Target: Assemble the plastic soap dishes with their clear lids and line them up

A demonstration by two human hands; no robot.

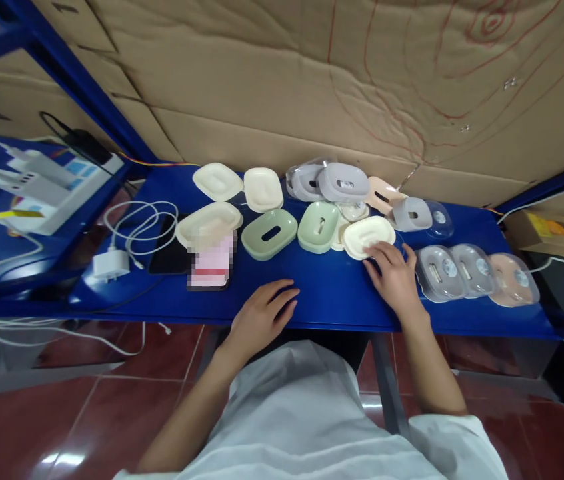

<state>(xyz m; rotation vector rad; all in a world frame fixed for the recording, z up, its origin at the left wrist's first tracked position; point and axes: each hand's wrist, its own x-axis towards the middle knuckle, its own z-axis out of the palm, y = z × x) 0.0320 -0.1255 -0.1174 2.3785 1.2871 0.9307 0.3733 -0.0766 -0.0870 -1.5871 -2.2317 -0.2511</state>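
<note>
My right hand [393,275] reaches to the near edge of a cream oval dish [369,235], its fingertips at the rim and its fingers apart. Over the bare front of the blue shelf [332,293], my left hand [265,313] rests with fingers stretched out, holding nothing. Between the hands and the back lie a green oval tray with a slot [258,245] and a deeper green dish [318,235]. To the right of my right hand sit grey boxes with clear lids [439,272] and a peach one [512,279].
Cream dishes [263,190] and grey boxes [345,181] line the back, before a cardboard wall [242,87]. At left are a pixelated phone [209,263], a white charger [111,264] with coiled cable, and a power strip [82,190]. Blue posts [77,80] flank the shelf.
</note>
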